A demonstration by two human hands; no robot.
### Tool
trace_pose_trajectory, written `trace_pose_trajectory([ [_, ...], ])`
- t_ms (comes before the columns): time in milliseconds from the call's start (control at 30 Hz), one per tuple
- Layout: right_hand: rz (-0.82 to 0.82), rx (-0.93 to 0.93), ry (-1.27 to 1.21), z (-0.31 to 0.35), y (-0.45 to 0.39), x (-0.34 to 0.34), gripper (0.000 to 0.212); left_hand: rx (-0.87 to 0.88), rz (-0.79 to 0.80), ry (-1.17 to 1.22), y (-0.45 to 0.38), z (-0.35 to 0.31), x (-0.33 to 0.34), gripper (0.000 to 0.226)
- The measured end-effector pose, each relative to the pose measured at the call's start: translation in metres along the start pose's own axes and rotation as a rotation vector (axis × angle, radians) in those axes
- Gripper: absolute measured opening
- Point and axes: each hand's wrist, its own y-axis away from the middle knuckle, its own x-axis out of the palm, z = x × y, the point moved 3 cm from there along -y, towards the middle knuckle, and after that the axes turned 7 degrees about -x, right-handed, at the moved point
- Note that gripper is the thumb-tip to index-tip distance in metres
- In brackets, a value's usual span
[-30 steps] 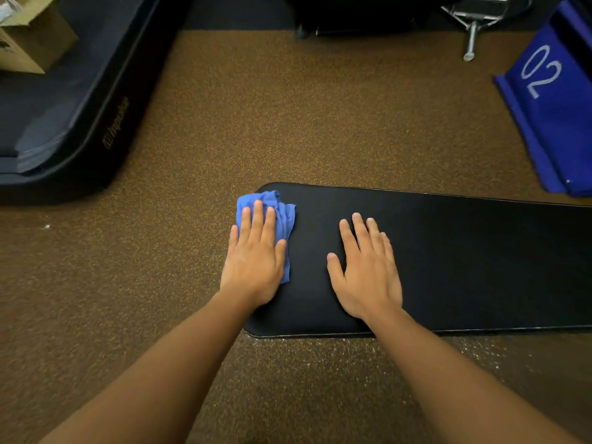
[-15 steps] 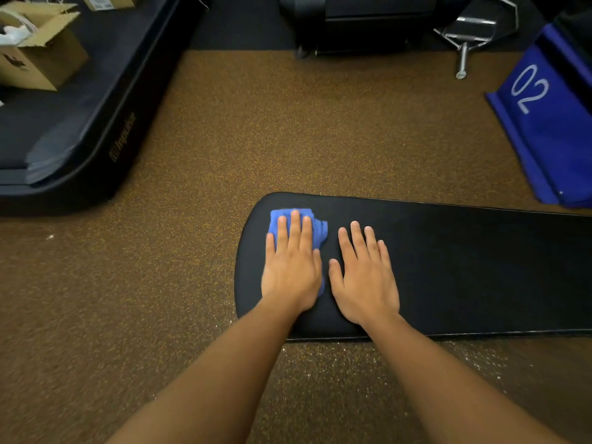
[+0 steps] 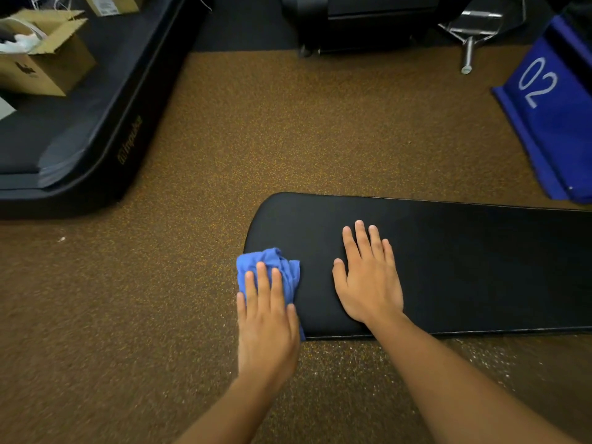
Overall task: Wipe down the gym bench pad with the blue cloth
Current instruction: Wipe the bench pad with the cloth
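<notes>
1. Nearest: two bare forearms reaching in from the bottom edge, over brown speckled floor (image 3: 256,129).
2. Left hand (image 3: 267,328) lay flat, fingers straight, pressing down on the blue cloth (image 3: 286,272); no clench, no pinch.
3. Blue cloth bunched at the rounded near-left corner of the black bench pad (image 3: 464,267), partly hanging past its left edge.
4. Right hand (image 3: 368,277) spread flat and relaxed on the pad, apart from the cloth, grasping nothing.
5. Further back, left: black padded equipment (image 3: 105,136) with an open cardboard box (image 3: 48,59) resting on it.
6. Far right: blue block (image 3: 557,116) marked "02"; beside it, a metal fitting (image 3: 471,36).
</notes>
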Motion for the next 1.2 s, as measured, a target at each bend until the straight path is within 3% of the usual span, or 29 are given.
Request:
trace_pose_trajectory([
  [133,-0.010,0.001,-0.009,0.001,-0.001,0.001,0.065,0.109,-0.006,-0.049,0.000,-0.047,0.012,0.059],
  [267,-0.019,-0.010,-0.034,-0.001,0.000,-0.001,0.066,0.110,-0.004,-0.037,-0.025,-0.070,0.014,0.057],
  [500,-0.043,-0.017,-0.052,-0.003,0.000,0.000,0.062,0.174,0.035,-0.076,-0.091,-0.052,0.001,0.057],
  [667,-0.040,-0.015,-0.074,-0.005,0.001,-0.001,0.060,0.114,0.008,-0.023,-0.115,-0.030,-0.008,0.056],
  [967,-0.026,-0.010,-0.048,-0.004,0.000,0.000,0.062,-0.196,-0.069,0.229,-0.052,0.003,-0.010,0.058],
  [1100,-0.022,0.000,-0.028,-0.001,0.000,0.001,0.063,-0.149,-0.045,0.032,-0.016,-0.017,-0.002,0.060],
  [1200,-0.024,0.000,-0.023,-0.001,0.000,0.001,0.064,0.008,-0.022,-0.048,-0.013,-0.041,0.005,0.060],
])
